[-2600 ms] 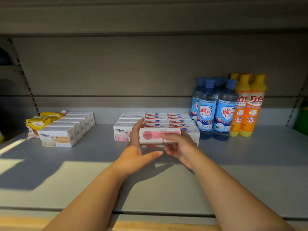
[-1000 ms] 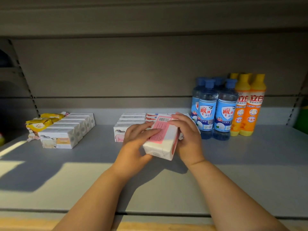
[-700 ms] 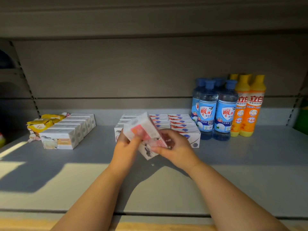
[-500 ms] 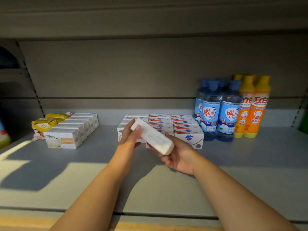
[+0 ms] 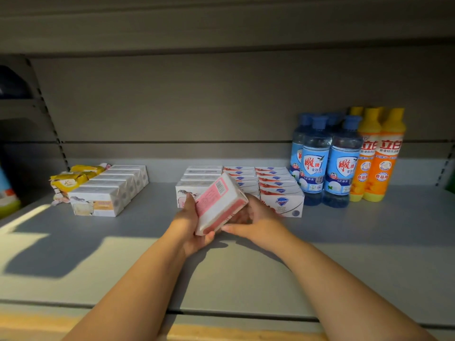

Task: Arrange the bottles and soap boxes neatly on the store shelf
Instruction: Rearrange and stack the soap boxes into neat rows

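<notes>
Beneath the left hand [image 5: 189,227] and right hand [image 5: 256,222], a flat grey metal shelf board [image 5: 369,242], with a warm patch of sunlight [image 5: 73,254] left of the left hand and shadow around it. Beyond both hands, a plain grey back panel [image 5: 197,107] under an overhanging grey upper shelf [image 5: 221,20]. Well left of the left hand, a slotted grey metal upright [image 5: 46,114].

Pink-and-white soap box [image 5: 219,205], tilted with barcode face up, held clear of the shelf [image 5: 369,242], front-left of the blue bottles [image 5: 327,161]. Flat rows of soap boxes [image 5: 273,179] just left of those bottles; yellow-orange bottles [image 5: 379,156] upright just right, perhaps four. White boxes [image 5: 108,193] well left.
</notes>
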### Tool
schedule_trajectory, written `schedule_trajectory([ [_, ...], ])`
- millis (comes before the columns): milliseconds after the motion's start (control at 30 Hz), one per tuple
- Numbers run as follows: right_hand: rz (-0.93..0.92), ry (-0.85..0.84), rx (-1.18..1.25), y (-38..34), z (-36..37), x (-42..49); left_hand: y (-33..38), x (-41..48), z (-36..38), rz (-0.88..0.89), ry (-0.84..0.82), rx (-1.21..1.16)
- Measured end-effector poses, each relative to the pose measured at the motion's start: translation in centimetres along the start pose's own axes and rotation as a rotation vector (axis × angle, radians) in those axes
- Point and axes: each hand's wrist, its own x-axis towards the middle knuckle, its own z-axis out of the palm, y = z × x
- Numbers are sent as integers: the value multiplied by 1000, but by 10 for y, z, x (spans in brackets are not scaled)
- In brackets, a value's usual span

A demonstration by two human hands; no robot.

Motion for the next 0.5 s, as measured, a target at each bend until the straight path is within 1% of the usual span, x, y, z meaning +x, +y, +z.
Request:
schedule_trajectory([
  [67,-104,84,-11,-1,-3,-2,-1,-4,0,-115,-150,-5],
  [133,-141,65,18,0,-4,-5,-1,-8,0,-165,-254,77],
  [167,-149,44,67,1,-1,-5,-2,-8,1,-163,-270,147],
  [200,-160,38,134,2,1,-5,-3,-8,2,-129,-250,226],
  [233,-163,49,213,2,3,-3,-4,-7,5,-62,-196,311],
  [300,-128,94,337,0,3,0,-5,-6,7,138,-36,463],
  [333,-104,116,336,0,1,2,-4,-6,7,229,14,467],
  [367,-95,151,259,1,-1,3,-3,-5,6,285,22,420],
  [400,-111,196,123,3,-4,4,-1,-4,5,308,-10,360],
  [433,-154,230,-37,5,-5,4,1,-4,3,307,-68,317],
  [500,-277,227,-293,6,-3,2,2,-3,-2,294,-216,274],
])
